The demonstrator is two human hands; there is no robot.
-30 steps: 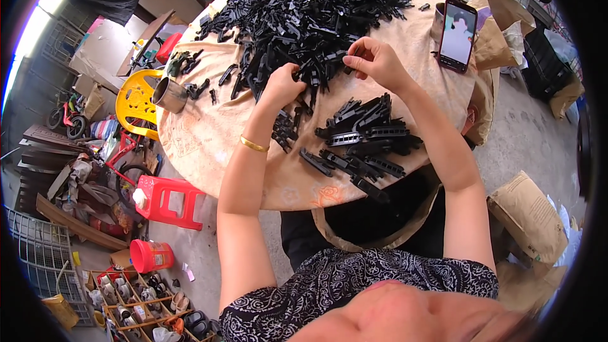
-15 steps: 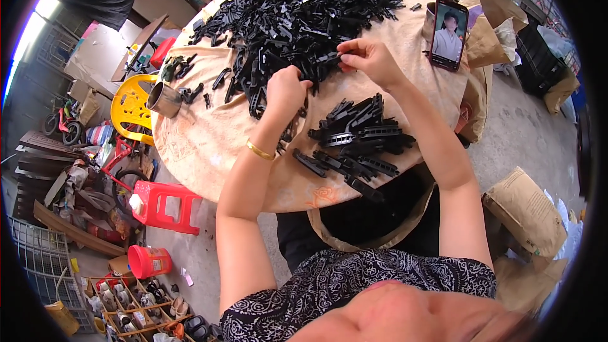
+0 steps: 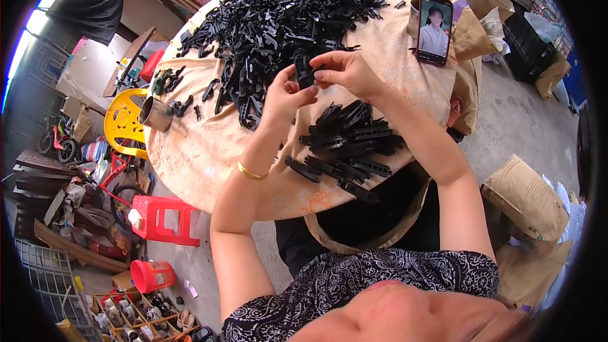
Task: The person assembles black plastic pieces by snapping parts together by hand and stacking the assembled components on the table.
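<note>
Over the near edge of a big heap of small black plastic parts (image 3: 272,25), my two hands meet. My left hand (image 3: 283,94) has thumb and fingers closed around a black plastic piece (image 3: 304,71). From the other side, my right hand (image 3: 345,75) pinches the same piece at its right edge. The fingers hide part of it, so its exact shape cannot be made out. Nearer to me, beneath my right forearm, lies a smaller pile of longer black plastic strips (image 3: 345,139), some with slots along their length.
A cream cloth covers the round table (image 3: 190,171). A phone (image 3: 434,30) leans on a metal can at the right; another metal can (image 3: 156,113) lies tipped at the left edge. Around stand a yellow chair (image 3: 123,123), a red stool (image 3: 163,218) and paper sacks (image 3: 525,197).
My hands were apart, each at the heap's edge. Now they have come together, the right one moving left, with a black plastic piece between them. The view has shifted slightly.
</note>
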